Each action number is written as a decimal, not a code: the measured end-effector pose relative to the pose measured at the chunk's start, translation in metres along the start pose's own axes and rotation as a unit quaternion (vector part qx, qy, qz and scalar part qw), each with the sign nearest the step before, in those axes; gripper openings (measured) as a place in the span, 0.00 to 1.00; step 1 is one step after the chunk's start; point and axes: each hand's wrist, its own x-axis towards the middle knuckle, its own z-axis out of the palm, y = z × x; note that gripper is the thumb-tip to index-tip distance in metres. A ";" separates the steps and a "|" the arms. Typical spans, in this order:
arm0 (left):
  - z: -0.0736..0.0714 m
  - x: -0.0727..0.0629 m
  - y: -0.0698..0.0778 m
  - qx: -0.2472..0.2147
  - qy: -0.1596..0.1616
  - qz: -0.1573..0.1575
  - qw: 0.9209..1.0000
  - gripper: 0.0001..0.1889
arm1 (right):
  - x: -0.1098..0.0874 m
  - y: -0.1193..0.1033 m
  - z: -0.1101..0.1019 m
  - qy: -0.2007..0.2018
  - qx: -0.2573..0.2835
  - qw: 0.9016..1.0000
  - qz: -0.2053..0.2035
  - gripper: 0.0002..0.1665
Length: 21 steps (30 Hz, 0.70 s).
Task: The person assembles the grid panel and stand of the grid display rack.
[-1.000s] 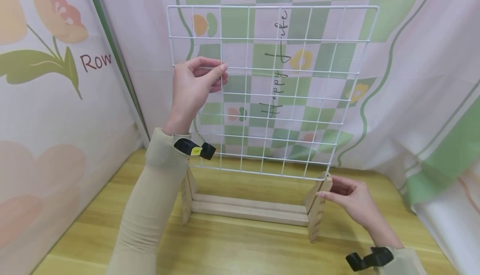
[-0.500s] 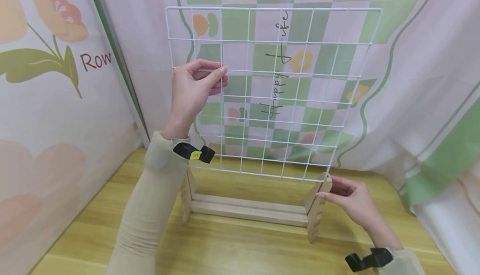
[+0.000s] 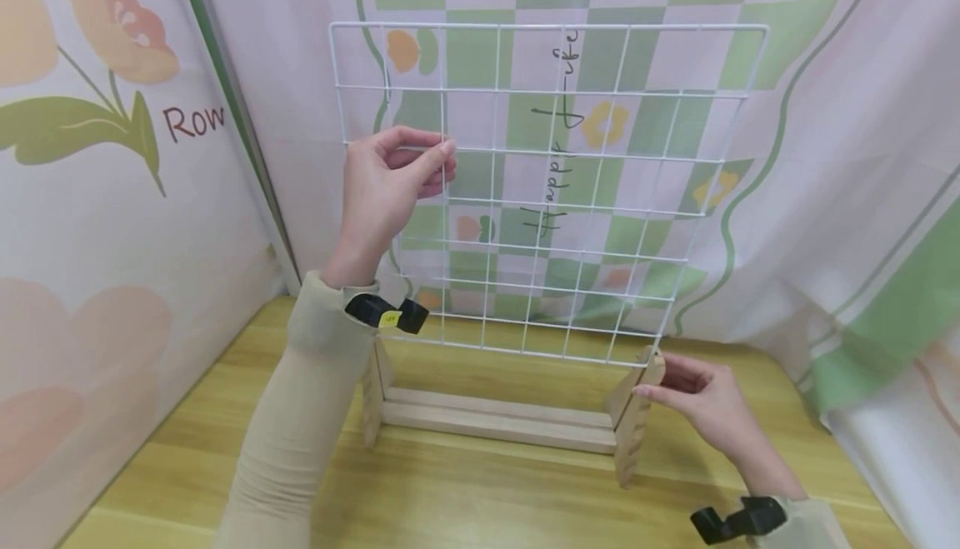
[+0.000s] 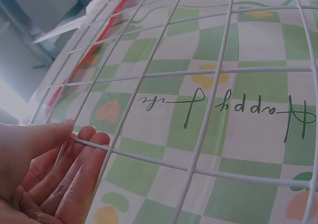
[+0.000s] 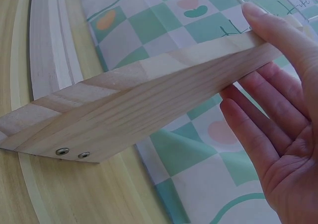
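Note:
A white wire grid panel (image 3: 597, 156) stands over a wooden stand (image 3: 498, 426), its lower edge between the stand's two side pieces. My left hand (image 3: 390, 178) pinches a wire in the grid's left part between thumb and fingers, as the left wrist view shows too, with the fingertips (image 4: 87, 159) behind the wire. My right hand (image 3: 701, 399) holds the upper part of the right side piece (image 5: 144, 90), thumb on one edge and fingers on the other side. Two metal screw heads (image 5: 62, 151) show low on that piece. My left forearm partly hides the left side piece (image 3: 372, 399).
The stand rests on a wood-grain table (image 3: 480, 507). Behind it hangs a green-and-white checked curtain (image 3: 540, 174) with printed lettering. A white cloth with flower prints (image 3: 123, 28) hangs on the left. Black camera straps (image 3: 386, 309) sit on both wrists.
The grid's top edge has come slightly down and towards me, and my left hand has sunk a little with it. My right hand and the stand stay in place.

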 end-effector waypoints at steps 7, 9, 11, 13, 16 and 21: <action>0.000 -0.003 -0.002 -0.013 -0.002 0.008 1.000 0.09 | 0.000 0.002 0.000 0.002 -0.001 1.000 0.000 0.29; -0.001 -0.004 -0.003 -0.018 -0.004 0.012 1.000 0.08 | 0.000 0.002 0.000 0.003 -0.001 1.000 -0.001 0.28; -0.002 -0.006 -0.004 -0.021 -0.007 0.015 1.000 0.08 | 0.000 0.002 0.000 0.002 -0.001 1.000 -0.001 0.28; -0.003 -0.007 -0.005 -0.024 -0.008 0.016 1.000 0.08 | 0.000 0.002 0.000 0.001 -0.001 1.000 0.000 0.28; -0.005 -0.010 -0.007 -0.030 -0.010 0.015 0.999 0.08 | 0.000 0.001 0.000 -0.001 -0.004 1.000 0.000 0.28; -0.008 -0.014 -0.010 -0.039 -0.012 0.009 0.999 0.08 | 0.000 0.002 0.000 -0.001 -0.007 1.000 0.002 0.28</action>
